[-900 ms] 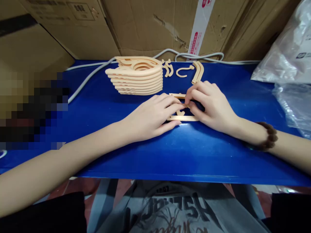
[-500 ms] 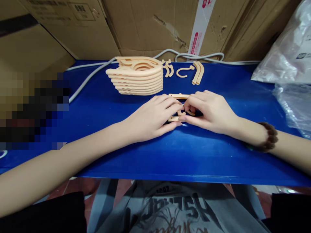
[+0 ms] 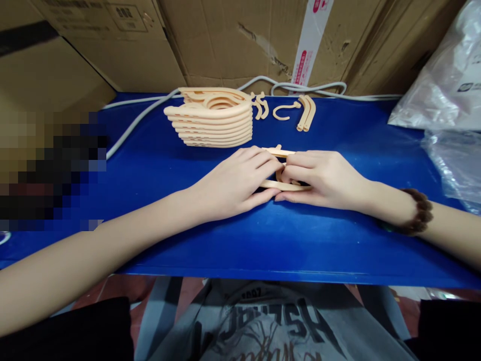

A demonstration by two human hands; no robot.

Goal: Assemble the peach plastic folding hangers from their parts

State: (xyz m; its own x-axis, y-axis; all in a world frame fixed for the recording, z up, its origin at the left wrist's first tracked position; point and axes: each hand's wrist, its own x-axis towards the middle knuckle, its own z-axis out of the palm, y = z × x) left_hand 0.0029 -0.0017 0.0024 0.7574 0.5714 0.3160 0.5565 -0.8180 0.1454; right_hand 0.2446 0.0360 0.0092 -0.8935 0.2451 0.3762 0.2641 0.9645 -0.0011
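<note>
Between my two hands, above the blue table [image 3: 225, 245], is a beige plastic folding hanger [image 3: 286, 186]. Its long bars and a curved inner part show in the gap, while both ends are covered by my fingers. My left hand [image 3: 240, 175] grips the left end, thumb along the near side and fingers over the top. From the right, my right hand [image 3: 325, 175] closes around the other end, with its thumb below the near bar and fingers curled into the middle. Behind my left hand lies a stack of folded beige hangers [image 3: 214, 125].
Toward the back lie small curved hooks [image 3: 265, 109], a loose hook [image 3: 281, 118] and two bent arm pieces [image 3: 310, 115]. A white cable [image 3: 131, 128] runs along the rear edge before cardboard boxes [image 3: 233, 40]. Clear plastic bags [image 3: 447, 85] occupy the right.
My right hand has shifted its grip, its fingers lower and its thumb now under the near bar. The hanger's near bar shows more of its length. My left hand stays put.
</note>
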